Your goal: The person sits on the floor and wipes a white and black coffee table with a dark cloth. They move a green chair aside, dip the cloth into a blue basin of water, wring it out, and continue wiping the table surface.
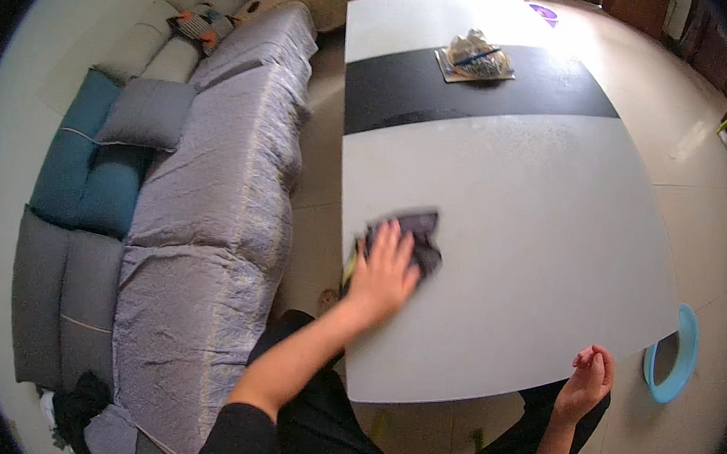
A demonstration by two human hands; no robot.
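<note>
My left hand (384, 268) lies flat with its fingers spread on a dark, crumpled cloth (422, 233), near the left edge of the table. The cloth is a little blurred, and a yellowish patch shows beside the hand. Beneath them is the long table (508, 267), its top white and glossy with a black band across the far part. My right hand (589, 380) hovers at the near right corner of the table with its fingers curled in, and nothing shows in it.
On the black band sits a clear plastic-wrapped bundle (476, 58) with a dark blue stick-like item. A sofa with a grey cover (203, 168) runs along the left, with cushions (149, 113). A light blue basin (685, 354) is on the floor at the right.
</note>
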